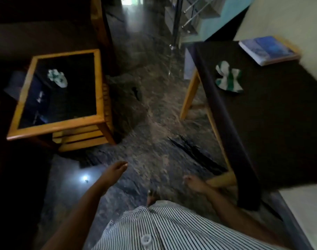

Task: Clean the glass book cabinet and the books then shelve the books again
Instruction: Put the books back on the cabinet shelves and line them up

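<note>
A glass-topped wooden cabinet (98,83) stands at the left, with a crumpled green-and-white cloth (57,77) lying on its dark glass. Books show dimly through the glass. On the dark table (280,123) at the right lies a second green-and-white cloth (229,78), and a blue book (268,49) rests on another book at the far corner. My left hand (114,171) hangs over the floor with straight fingers, holding nothing. My right hand (194,183) hovers low near the table's front leg, fingers loosely curled, empty. The picture is blurred.
Dark marble floor (154,109) runs between cabinet and table toward a bright doorway at the back. A staircase with a metal railing (177,24) rises at the back right. A pale wall borders the table on the right. A dark sofa sits behind the cabinet.
</note>
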Demonstrator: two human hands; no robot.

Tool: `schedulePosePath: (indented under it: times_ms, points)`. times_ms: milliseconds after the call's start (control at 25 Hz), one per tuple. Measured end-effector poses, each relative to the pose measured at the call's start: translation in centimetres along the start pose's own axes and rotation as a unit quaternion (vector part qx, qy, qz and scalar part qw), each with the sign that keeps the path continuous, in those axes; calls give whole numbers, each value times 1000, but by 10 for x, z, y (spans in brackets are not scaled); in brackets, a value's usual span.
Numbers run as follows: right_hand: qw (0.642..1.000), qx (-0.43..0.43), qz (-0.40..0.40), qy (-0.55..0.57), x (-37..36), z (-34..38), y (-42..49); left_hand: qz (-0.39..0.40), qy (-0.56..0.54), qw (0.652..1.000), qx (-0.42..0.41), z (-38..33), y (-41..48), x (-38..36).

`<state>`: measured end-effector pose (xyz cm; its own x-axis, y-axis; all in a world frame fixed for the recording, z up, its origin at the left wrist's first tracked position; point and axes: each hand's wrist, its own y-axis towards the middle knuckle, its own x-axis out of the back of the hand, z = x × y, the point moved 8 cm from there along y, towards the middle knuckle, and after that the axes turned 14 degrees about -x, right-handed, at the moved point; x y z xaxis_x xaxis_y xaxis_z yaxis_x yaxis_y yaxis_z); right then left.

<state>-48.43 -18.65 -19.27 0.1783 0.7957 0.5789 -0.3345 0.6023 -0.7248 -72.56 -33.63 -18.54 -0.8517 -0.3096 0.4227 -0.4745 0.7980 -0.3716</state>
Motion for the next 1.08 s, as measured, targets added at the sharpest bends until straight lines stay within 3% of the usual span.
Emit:
schedulePosePath:
  times_ms: [120, 200, 320, 440, 560, 720, 800, 880, 960, 1080]
  points:
    - [999, 21, 23, 41, 63, 115, 58, -32, 2, 999, 22, 3, 63, 57]
    - [993, 82, 13, 86, 124, 200, 91, -55, -17, 997, 45, 5, 104, 90]
    - [982, 144, -7, 122, 189, 252, 135, -63, -52, 996, 45, -15, 195, 115]
    - [970, 82, -87, 214, 266, 246, 190, 17, -21, 999, -32, -90, 329, 113]
    - [942, -14, -168, 289, 337, 218, 212, 130, 39, 981, -141, -212, 463, 91]
    - [871, -130, -286, 378, 403, 161, 218, 273, 85, 908, -306, -382, 568, 10]
    - [813, -192, -356, 419, 425, 126, 214, 350, 69, 861, -362, -448, 594, -55]
    - [760, -232, -412, 446, 447, 103, 215, 393, 55, 837, -376, -492, 612, -117]
    - [717, -236, -460, 467, 477, 87, 224, 409, 39, 842, -348, -520, 624, -164]
    - [710, -230, -479, 461, 539, 86, 252, 408, 71, 850, -324, -538, 638, -202]
